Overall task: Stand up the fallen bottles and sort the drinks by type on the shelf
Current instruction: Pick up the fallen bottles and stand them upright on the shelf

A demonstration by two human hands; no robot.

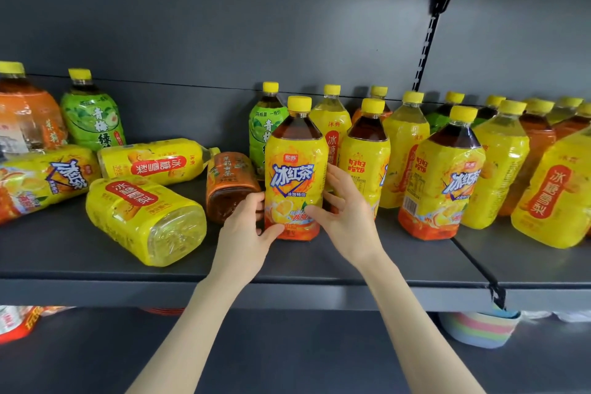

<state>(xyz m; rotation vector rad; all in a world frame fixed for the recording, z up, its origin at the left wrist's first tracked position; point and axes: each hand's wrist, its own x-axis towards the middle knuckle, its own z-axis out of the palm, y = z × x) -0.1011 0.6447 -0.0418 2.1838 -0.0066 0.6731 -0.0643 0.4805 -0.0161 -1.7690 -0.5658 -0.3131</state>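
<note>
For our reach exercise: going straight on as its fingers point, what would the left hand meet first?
The upright iced black tea bottle; the left hand seems to touch its lower side.

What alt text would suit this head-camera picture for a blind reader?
The left hand grips and the right hand steadies an upright yellow iced tea bottle on a dark shelf. Four fallen bottles lie to its left; upright bottles stand behind and right.
</note>
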